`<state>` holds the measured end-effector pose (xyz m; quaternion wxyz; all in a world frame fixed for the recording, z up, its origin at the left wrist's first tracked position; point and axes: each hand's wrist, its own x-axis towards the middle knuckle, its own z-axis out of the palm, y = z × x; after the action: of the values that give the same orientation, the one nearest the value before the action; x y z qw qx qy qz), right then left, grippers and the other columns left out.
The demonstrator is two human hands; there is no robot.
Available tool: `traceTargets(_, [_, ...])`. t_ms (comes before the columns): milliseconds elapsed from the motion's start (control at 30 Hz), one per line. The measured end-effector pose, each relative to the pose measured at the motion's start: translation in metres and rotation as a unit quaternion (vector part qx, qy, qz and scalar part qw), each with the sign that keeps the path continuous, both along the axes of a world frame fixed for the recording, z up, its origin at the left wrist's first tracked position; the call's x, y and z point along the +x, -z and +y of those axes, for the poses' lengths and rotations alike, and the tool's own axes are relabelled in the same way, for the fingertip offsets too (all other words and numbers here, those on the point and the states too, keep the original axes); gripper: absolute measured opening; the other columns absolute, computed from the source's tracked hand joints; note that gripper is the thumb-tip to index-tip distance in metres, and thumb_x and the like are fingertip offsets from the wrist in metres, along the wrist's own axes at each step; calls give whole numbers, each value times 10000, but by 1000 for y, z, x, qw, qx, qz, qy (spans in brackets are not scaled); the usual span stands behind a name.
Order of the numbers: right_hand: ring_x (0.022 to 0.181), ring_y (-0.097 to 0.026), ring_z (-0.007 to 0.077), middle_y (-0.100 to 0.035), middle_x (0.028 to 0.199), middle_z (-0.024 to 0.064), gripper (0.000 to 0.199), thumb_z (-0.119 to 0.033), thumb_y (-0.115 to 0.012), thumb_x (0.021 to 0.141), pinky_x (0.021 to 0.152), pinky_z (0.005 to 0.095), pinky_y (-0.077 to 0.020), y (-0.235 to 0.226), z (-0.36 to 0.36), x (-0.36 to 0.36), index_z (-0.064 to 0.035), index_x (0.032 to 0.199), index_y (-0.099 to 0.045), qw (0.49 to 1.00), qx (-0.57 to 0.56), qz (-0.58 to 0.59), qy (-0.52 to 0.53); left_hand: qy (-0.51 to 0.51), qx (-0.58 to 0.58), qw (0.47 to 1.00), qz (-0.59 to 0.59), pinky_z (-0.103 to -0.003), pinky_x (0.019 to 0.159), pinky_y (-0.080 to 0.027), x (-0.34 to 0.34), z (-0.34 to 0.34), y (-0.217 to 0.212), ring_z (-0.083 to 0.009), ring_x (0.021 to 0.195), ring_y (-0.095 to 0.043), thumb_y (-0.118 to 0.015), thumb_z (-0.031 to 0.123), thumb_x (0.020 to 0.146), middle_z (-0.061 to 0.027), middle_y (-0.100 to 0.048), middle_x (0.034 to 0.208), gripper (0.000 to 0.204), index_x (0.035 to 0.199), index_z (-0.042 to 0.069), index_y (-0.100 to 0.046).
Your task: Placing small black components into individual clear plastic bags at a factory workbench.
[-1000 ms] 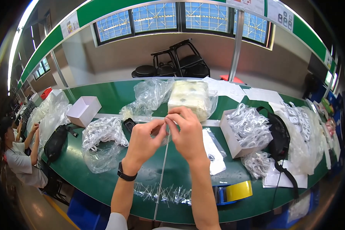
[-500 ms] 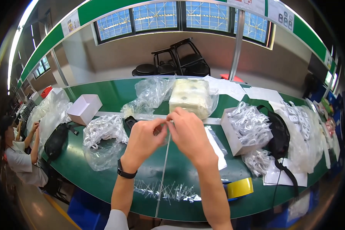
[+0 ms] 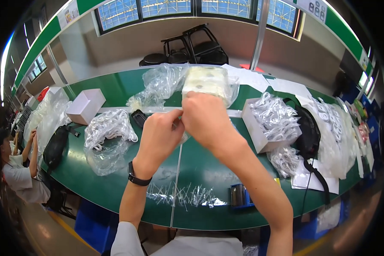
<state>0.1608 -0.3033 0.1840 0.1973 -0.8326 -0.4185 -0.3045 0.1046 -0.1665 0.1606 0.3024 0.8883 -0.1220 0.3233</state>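
My left hand (image 3: 163, 131) and my right hand (image 3: 205, 117) meet over the middle of the green table (image 3: 158, 209). The fingertips of both are pinched close together, the right hand's back turned up. Whatever they grip is hidden behind the fingers; a bit of something clear or pale shows below the left fingers. Just beyond my right hand sits a clear-wrapped, pale yellowish block-shaped pack (image 3: 205, 80). Left of my left hand lies a small black object (image 3: 138, 118). Thin shiny strips (image 3: 181, 196) are scattered between my forearms.
Coiled white cables (image 3: 109, 130) in clear plastic lie left, near a white box (image 3: 86, 106) and black pouch (image 3: 55, 149). Right are a box of bagged white cables (image 3: 272, 117), another black pouch (image 3: 308, 132) and a tape dispenser (image 3: 242, 195). A co-worker (image 3: 23, 170) sits far left.
My right hand has turned over so its back faces up, and its elbow has swung out to the right, now covering part of the tape. The view has tilted slightly downward.
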Motion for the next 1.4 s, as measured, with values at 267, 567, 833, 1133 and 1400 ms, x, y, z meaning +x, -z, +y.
traceTargets(267, [742,-690,190,-724,802,160,192,-89,-667,824,706,300,-539,9,-38,9,76,909,-718,924,186,329,-54,53,-129,988,67,-260,630,-558,-3,-13,7,-174,712,-743,-641,56,928,-129,-728,755,150,983,-70,-701])
traceTargets(567, [929,-685,173,-712,990,109,276,-188,-625,926,860,312,-558,11,-81,38,57,1025,-707,792,347,499,-59,68,-249,965,40,-312,602,-527,7,-29,21,-239,674,-726,-636,88,923,-176,-717,753,165,933,-68,-686])
traceTargets(833, [862,-698,184,-718,923,86,114,-72,-632,908,818,286,-543,33,-117,5,9,964,-690,903,252,348,4,75,-341,936,51,-243,592,-523,7,-6,4,-149,711,-720,-628,86,950,-136,-741,798,189,997,-87,-686])
traceTargets(1133, [802,-692,276,-684,925,95,128,-7,-683,789,690,360,-571,118,-119,-94,-23,900,-622,935,-170,265,-162,72,-344,935,51,-246,575,-515,12,4,5,-132,692,-706,-620,104,953,-137,-739,773,206,998,-85,-688])
traceTargets(1400, [772,-622,239,-558,837,108,91,-65,-620,757,693,332,-537,132,-121,-112,-4,804,-572,929,-251,172,-210,69,-304,945,96,-226,656,-543,6,0,-1,-115,758,-713,-597,85,971,-113,-750,825,183,1040,-50,-700])
